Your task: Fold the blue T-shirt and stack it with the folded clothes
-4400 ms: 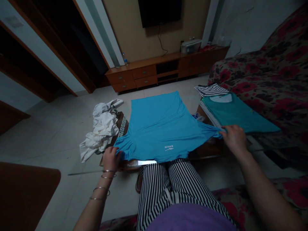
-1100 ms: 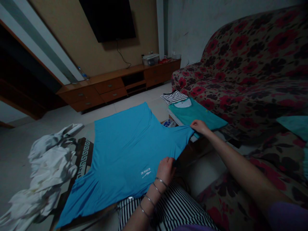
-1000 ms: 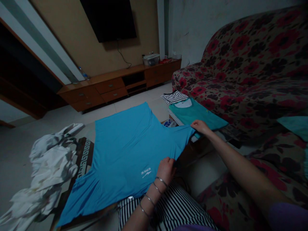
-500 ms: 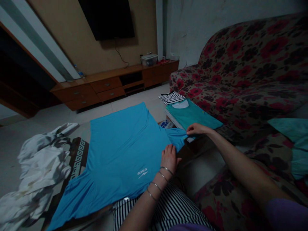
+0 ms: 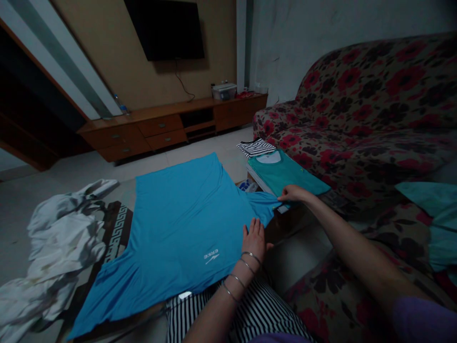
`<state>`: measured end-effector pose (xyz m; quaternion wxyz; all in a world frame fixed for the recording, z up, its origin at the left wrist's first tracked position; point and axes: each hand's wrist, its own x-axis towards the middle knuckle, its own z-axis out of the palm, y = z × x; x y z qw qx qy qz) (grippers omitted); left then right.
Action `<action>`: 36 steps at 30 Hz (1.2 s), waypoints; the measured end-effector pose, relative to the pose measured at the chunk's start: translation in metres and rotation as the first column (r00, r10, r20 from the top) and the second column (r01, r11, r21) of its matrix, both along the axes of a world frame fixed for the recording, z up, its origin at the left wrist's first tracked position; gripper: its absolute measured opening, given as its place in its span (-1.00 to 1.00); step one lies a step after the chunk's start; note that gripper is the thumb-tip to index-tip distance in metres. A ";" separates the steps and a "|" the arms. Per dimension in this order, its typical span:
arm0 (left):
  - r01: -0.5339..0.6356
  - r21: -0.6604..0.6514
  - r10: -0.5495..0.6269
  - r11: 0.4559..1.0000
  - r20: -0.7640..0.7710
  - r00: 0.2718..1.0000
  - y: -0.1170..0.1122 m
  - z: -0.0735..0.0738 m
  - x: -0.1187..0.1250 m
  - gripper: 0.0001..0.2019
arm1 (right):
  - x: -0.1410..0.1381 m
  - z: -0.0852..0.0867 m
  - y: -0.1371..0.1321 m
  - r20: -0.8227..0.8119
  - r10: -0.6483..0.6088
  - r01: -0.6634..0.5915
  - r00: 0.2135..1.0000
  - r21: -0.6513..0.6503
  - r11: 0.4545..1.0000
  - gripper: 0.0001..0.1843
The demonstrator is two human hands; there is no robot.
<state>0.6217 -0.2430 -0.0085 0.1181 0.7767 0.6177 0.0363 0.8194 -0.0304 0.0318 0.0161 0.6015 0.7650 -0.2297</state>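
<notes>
A bright blue T-shirt with a small white logo lies spread front-down-facing on a low table. My left hand, with bangles on the wrist, lies flat on the shirt's near right edge, fingers stretched out. My right hand pinches the end of the shirt's right sleeve, drawn out to the right. A folded teal shirt lies just beyond that hand, with a folded striped garment behind it.
A heap of crumpled white cloth lies at the table's left end. A floral sofa runs along the right, with teal cloth on its seat. A wooden TV cabinet stands against the far wall. My striped trousers are below.
My left hand left the far sleeve, crossed to the shirt's near right edge, and has now opened from a grip to lie flat. My right hand kept hold of the right sleeve.
</notes>
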 end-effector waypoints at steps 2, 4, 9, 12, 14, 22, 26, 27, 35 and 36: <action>0.019 0.009 -0.019 1.000 -0.010 1.000 0.001 0.000 -0.001 -0.38 | 0.001 -0.001 -0.004 0.019 0.010 -0.010 1.000 -0.025 1.000 -0.76; 0.036 0.016 -0.036 0.999 -0.016 0.999 0.002 0.000 -0.001 -0.40 | 0.001 0.000 -0.007 -0.050 -0.009 0.008 0.999 -0.004 1.000 -0.79; 0.032 0.034 -0.032 0.999 0.000 0.999 0.004 -0.002 -0.001 -0.42 | -0.002 0.009 -0.010 -0.382 -0.196 0.180 0.903 -0.078 0.981 -0.77; 0.026 0.038 -0.026 0.999 0.016 1.000 0.002 -0.004 0.000 -0.40 | -0.010 0.016 -0.011 -0.515 -0.287 0.250 0.808 -0.142 0.958 -0.75; 0.021 0.047 -0.022 0.999 0.027 0.999 0.001 -0.005 0.000 -0.40 | -0.018 0.021 -0.013 -0.572 -0.295 0.260 0.765 -0.145 0.955 -0.73; 0.016 0.011 -0.016 1.000 0.018 1.000 -0.003 -0.001 0.002 -0.37 | -0.098 0.053 -0.020 -0.469 0.038 0.062 0.882 0.196 0.979 -0.80; 0.014 0.016 -0.014 1.000 0.035 0.999 -0.006 -0.001 0.003 -0.35 | -0.158 0.057 -0.048 -0.194 0.251 -0.169 0.948 0.363 0.916 -0.79; 0.015 0.013 -0.015 1.000 0.040 0.999 -0.007 -0.002 0.003 -0.35 | -0.173 0.055 -0.059 -0.118 0.292 -0.232 0.949 0.368 0.900 -0.77; 0.057 0.052 -0.060 0.997 0.066 0.996 -0.013 -0.008 0.003 -0.34 | -0.231 0.014 -0.122 0.045 0.784 -0.760 0.620 0.286 0.584 -0.69; 0.060 0.048 -0.062 0.997 0.060 0.996 -0.014 -0.008 0.004 -0.35 | -0.226 0.012 -0.119 -0.009 0.819 -0.777 0.573 0.310 0.547 -0.68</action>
